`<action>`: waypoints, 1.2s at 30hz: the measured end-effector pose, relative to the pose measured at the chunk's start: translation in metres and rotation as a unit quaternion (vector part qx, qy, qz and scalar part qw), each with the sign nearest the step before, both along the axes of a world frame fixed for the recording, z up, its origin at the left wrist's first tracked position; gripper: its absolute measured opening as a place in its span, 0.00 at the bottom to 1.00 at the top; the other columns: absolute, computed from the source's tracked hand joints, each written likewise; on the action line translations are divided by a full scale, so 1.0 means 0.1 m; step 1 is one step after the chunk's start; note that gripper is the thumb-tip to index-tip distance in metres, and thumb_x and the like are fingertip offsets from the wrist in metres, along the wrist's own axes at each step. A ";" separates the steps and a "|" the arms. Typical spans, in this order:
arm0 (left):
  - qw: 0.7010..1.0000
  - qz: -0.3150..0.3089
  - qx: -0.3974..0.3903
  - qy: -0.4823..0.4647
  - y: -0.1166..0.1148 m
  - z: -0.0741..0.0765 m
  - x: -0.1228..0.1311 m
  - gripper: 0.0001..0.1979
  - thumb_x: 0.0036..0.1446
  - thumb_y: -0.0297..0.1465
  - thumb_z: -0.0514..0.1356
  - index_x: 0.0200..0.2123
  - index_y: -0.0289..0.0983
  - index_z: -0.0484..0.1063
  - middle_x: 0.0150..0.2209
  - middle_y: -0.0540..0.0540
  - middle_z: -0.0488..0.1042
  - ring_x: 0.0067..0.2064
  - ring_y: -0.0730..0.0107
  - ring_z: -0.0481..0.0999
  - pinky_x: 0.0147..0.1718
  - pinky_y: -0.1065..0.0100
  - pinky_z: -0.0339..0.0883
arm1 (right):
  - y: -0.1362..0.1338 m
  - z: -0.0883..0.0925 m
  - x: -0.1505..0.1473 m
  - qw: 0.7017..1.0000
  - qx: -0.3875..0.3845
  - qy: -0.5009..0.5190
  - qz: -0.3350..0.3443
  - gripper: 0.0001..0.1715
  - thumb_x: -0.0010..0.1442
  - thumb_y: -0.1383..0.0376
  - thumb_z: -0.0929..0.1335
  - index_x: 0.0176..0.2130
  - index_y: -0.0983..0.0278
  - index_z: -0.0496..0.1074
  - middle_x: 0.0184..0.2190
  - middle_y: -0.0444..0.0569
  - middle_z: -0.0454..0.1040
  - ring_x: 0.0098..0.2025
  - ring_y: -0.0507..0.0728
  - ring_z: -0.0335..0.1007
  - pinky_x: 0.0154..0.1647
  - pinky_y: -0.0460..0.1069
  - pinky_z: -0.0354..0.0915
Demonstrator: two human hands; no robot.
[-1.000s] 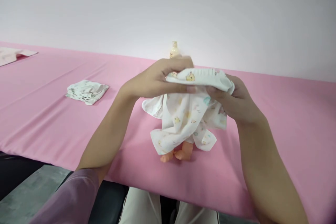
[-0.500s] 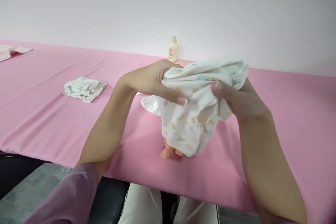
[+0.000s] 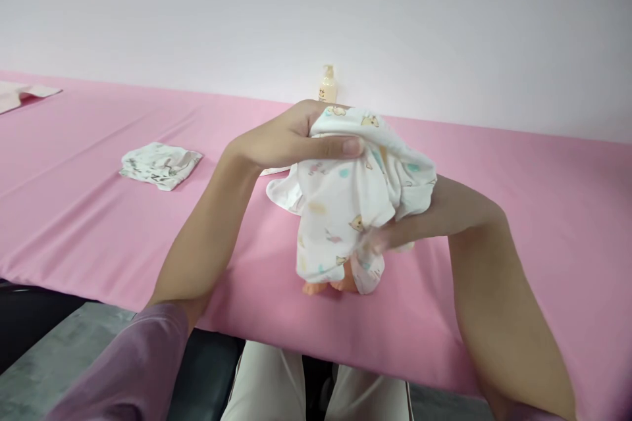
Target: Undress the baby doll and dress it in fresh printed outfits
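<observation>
In front of me I hold up a white baby garment [image 3: 340,204] printed with small animals and pastel spots. My left hand [image 3: 309,135] is closed on its upper left part, thumb across the front. My right hand [image 3: 409,227] is lower at the right side, its fingers closed on a fold of the cloth and a little blurred. Behind and below the garment is a baby doll, mostly hidden; its orange-toned feet [image 3: 316,288] show under the hem. A white cloth flap [image 3: 284,193] lies just left of the garment.
A cream pump bottle [image 3: 328,84] stands by the wall. On the pink-covered table [image 3: 237,112], a folded patterned white cloth [image 3: 160,164] lies to the left. A pale pink cloth [image 3: 22,95] is at the far left. The table's front edge runs above my lap.
My right hand has moved down and left along the garment, which has turned and dropped on its right side. My left hand keeps its hold, nearly in place.
</observation>
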State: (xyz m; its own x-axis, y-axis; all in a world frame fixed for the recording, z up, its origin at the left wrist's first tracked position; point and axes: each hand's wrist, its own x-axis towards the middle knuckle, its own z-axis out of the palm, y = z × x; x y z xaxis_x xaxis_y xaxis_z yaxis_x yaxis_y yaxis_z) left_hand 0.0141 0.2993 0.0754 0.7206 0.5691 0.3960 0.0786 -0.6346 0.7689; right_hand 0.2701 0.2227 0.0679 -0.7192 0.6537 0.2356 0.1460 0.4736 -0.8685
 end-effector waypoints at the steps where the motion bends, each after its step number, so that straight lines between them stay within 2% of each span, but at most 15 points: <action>1: 1.000 0.010 0.000 0.003 0.02 -0.02 -0.03 0.33 0.54 0.66 0.71 0.44 0.43 0.83 0.39 0.47 0.81 0.46 0.45 0.89 0.35 0.53 0.86 | -0.02 0.01 0.00 1.000 -0.015 0.000 0.001 0.18 0.55 0.57 0.85 0.42 0.57 0.83 0.35 0.44 0.83 0.38 0.60 0.83 0.37 0.53 0.82; 3: 0.999 0.041 0.013 0.007 0.08 -0.05 -0.10 0.33 0.51 0.65 0.73 0.44 0.43 0.83 0.37 0.48 0.81 0.46 0.43 0.89 0.32 0.54 0.85 | -0.05 0.00 0.00 0.999 -0.041 0.026 -0.007 0.15 0.61 0.59 0.82 0.47 0.54 0.83 0.42 0.44 0.85 0.47 0.62 0.85 0.45 0.55 0.83; 5: 0.998 0.058 0.024 0.010 0.13 -0.07 -0.18 0.34 0.47 0.63 0.76 0.45 0.44 0.83 0.37 0.48 0.81 0.47 0.41 0.88 0.31 0.54 0.85 | -0.06 -0.02 0.00 0.994 -0.042 0.080 -0.061 0.15 0.64 0.54 0.80 0.49 0.53 0.83 0.45 0.45 0.85 0.54 0.65 0.84 0.49 0.57 0.84; 9: 0.999 0.044 0.013 0.015 0.16 -0.03 -0.24 0.35 0.40 0.59 0.81 0.43 0.43 0.81 0.38 0.49 0.79 0.49 0.41 0.88 0.34 0.56 0.85 | -0.06 -0.08 -0.06 0.981 -0.035 0.140 -0.131 0.20 0.65 0.49 0.79 0.53 0.53 0.82 0.49 0.47 0.84 0.59 0.69 0.82 0.53 0.61 0.83; 12: 0.999 0.025 0.029 -0.022 0.15 0.02 -0.20 0.33 0.48 0.61 0.77 0.45 0.43 0.78 0.39 0.50 0.76 0.49 0.48 0.88 0.39 0.57 0.84 | -0.09 -0.10 -0.14 0.967 0.004 0.200 -0.156 0.19 0.69 0.49 0.76 0.53 0.56 0.82 0.49 0.47 0.83 0.60 0.68 0.81 0.55 0.61 0.82; 15: 0.996 0.000 0.035 -0.080 0.13 0.04 -0.14 0.31 0.56 0.60 0.74 0.46 0.43 0.74 0.41 0.50 0.74 0.48 0.56 0.88 0.42 0.61 0.82 | -0.08 -0.13 -0.17 0.967 0.019 0.221 -0.125 0.18 0.72 0.51 0.75 0.54 0.58 0.81 0.49 0.48 0.83 0.59 0.66 0.82 0.55 0.58 0.82; 19: 0.987 -0.008 0.002 -0.158 0.11 0.00 -0.08 0.27 0.60 0.54 0.74 0.46 0.41 0.71 0.40 0.51 0.72 0.47 0.60 0.86 0.43 0.63 0.79 | 0.03 -0.16 -0.12 0.988 0.003 0.153 -0.039 0.15 0.73 0.52 0.74 0.52 0.58 0.80 0.44 0.47 0.83 0.51 0.62 0.84 0.48 0.53 0.81; 23: 0.991 -0.009 -0.028 -0.133 0.08 -0.01 -0.01 0.23 0.62 0.51 0.74 0.44 0.40 0.75 0.39 0.51 0.74 0.48 0.57 0.88 0.43 0.62 0.79 | 0.13 -0.16 -0.05 0.994 -0.016 0.066 0.085 0.22 0.63 0.51 0.81 0.50 0.60 0.81 0.41 0.47 0.83 0.46 0.61 0.84 0.45 0.53 0.81; 25: 0.995 -0.020 -0.040 -0.086 0.06 0.00 0.02 0.23 0.66 0.53 0.70 0.45 0.39 0.79 0.40 0.50 0.78 0.48 0.54 0.88 0.43 0.61 0.81 | 0.15 -0.16 -0.01 0.997 -0.031 0.035 0.064 0.27 0.60 0.51 0.83 0.52 0.60 0.81 0.43 0.48 0.84 0.50 0.63 0.84 0.47 0.54 0.81; 27: 0.997 -0.050 -0.048 -0.039 0.04 0.01 0.03 0.26 0.67 0.57 0.67 0.46 0.38 0.82 0.39 0.47 0.81 0.46 0.53 0.89 0.40 0.61 0.82 | 0.16 -0.18 0.05 0.999 -0.036 0.036 0.009 0.28 0.59 0.51 0.83 0.53 0.60 0.81 0.46 0.49 0.84 0.53 0.65 0.83 0.48 0.55 0.81; 28: 0.996 -0.066 -0.057 -0.018 0.03 0.00 0.03 0.29 0.65 0.59 0.68 0.45 0.38 0.84 0.39 0.46 0.83 0.44 0.51 0.89 0.37 0.61 0.82 | 0.17 -0.21 0.07 0.998 -0.037 0.056 -0.016 0.28 0.60 0.50 0.83 0.53 0.60 0.81 0.47 0.50 0.84 0.54 0.65 0.83 0.50 0.56 0.81; 30: 0.994 -0.073 -0.085 -0.005 0.02 -0.01 0.01 0.33 0.50 0.62 0.76 0.43 0.38 0.85 0.39 0.44 0.84 0.43 0.46 0.89 0.32 0.60 0.82 | 0.19 -0.27 0.10 0.990 -0.036 0.127 -0.054 0.28 0.62 0.45 0.81 0.53 0.59 0.81 0.49 0.50 0.84 0.57 0.67 0.82 0.53 0.59 0.81; 32: 0.993 -0.021 -0.107 -0.035 0.03 -0.03 -0.02 0.35 0.37 0.57 0.83 0.42 0.39 0.86 0.41 0.45 0.85 0.49 0.38 0.89 0.34 0.57 0.84 | 0.19 -0.31 0.09 0.978 -0.042 0.187 -0.081 0.28 0.63 0.41 0.78 0.51 0.57 0.81 0.50 0.50 0.84 0.60 0.68 0.81 0.57 0.61 0.80; 34: 0.989 0.039 -0.123 -0.077 0.05 -0.06 -0.04 0.34 0.34 0.48 0.86 0.44 0.40 0.85 0.46 0.46 0.85 0.59 0.32 0.85 0.41 0.52 0.86 | 0.18 -0.32 0.06 0.974 -0.055 0.202 -0.089 0.29 0.63 0.37 0.77 0.50 0.55 0.81 0.48 0.50 0.84 0.61 0.69 0.81 0.57 0.61 0.80; 36: 0.985 0.050 -0.138 -0.091 0.09 -0.10 -0.05 0.33 0.35 0.41 0.87 0.46 0.39 0.85 0.51 0.45 0.85 0.66 0.29 0.80 0.49 0.48 0.86 | 0.16 -0.30 0.04 0.978 -0.071 0.182 -0.076 0.30 0.62 0.35 0.77 0.50 0.54 0.82 0.46 0.49 0.84 0.60 0.69 0.81 0.55 0.60 0.81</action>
State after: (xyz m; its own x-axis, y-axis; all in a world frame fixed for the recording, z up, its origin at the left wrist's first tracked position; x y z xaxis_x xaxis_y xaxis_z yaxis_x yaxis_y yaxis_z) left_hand 0.0089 0.3086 0.0653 0.5877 0.7371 0.3336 -0.0253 -0.3954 0.9182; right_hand 0.2739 0.2387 0.0382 -0.4970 0.7906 0.3576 -0.1257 0.3421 -0.9312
